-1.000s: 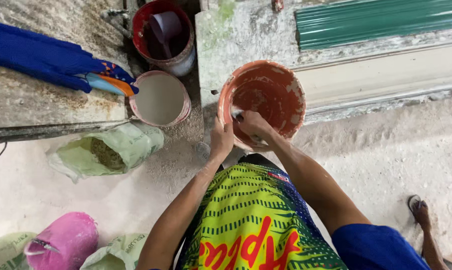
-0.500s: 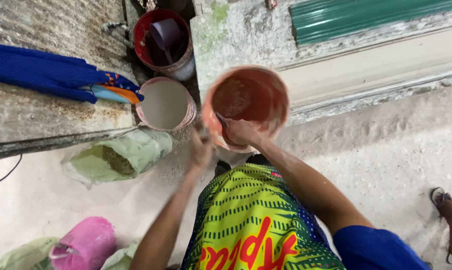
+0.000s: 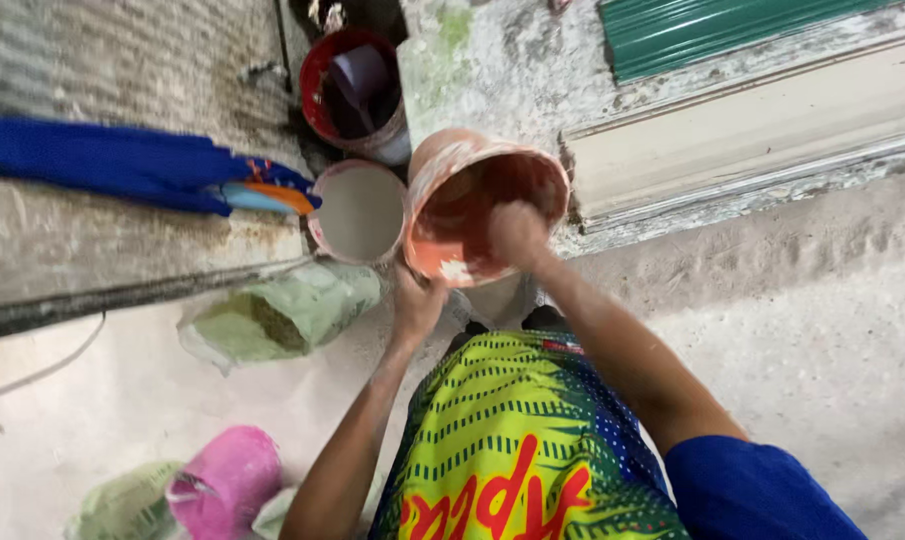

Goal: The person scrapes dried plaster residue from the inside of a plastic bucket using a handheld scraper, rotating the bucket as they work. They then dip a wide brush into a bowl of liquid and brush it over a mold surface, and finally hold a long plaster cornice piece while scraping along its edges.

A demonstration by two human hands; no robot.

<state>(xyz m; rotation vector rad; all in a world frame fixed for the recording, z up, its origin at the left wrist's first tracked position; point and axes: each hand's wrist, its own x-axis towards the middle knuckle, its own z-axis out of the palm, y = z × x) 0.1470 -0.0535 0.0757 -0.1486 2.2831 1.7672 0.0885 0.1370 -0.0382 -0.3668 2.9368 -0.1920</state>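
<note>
Orange bucket (image 3: 472, 200) held tilted above the sandy floor, just beside a pale bucket (image 3: 357, 212) of grey-white fill. Left hand (image 3: 417, 300) grips closed on its lower rim; right hand (image 3: 517, 235) reaches inside — finger spread cannot be told. Red bucket (image 3: 352, 95) stands behind.

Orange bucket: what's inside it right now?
Inside the orange bucket show reddish smeared walls and the right hand reaching in. That hand covers part of the bottom, so any contents there stay hidden.
</note>
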